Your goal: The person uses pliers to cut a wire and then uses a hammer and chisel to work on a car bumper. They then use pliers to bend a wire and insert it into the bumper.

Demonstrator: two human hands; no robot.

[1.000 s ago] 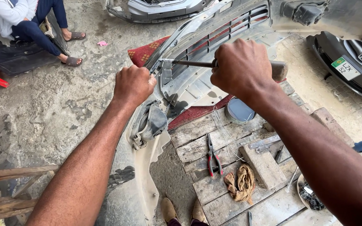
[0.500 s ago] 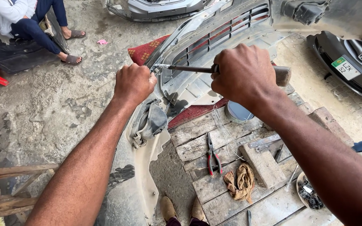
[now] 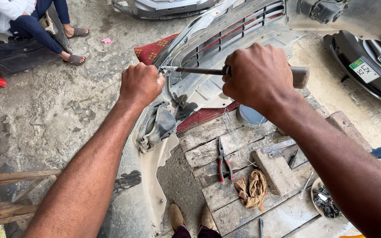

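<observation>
You are working on the grey car bumper (image 3: 208, 90), which is lying across the middle of the frame, from the upper right down to the lower centre. Your right hand (image 3: 259, 75), in the upper centre, is clenched around a long tool with a wooden handle (image 3: 300, 77) and a thin metal shaft (image 3: 197, 70). The shaft is pointing to the left, and its tip is reaching the bumper edge just beside your left hand (image 3: 141, 84). Your left hand is closed in a fist on that edge, left of centre; what exactly it is pinching I cannot tell, perhaps a small clip or a piece of wire.

I judge that you are in the middle of the step of prying or piercing at this edge, with 1 hand holding the part firm and the other one driving the tool. The next move is probably asking for steady pressure along the shaft, and you are needing to keep your left fingers away from the tip, because it can slip.

On the wooden pallet (image 3: 230, 198) in the lower centre, red-handled pliers (image 3: 223, 161), a loop of thin wire (image 3: 239, 139) and a brown rag (image 3: 253, 188) are lying near each other. In the upper left of the frame another person (image 3: 31, 22) is sitting, well apart from you.
</observation>
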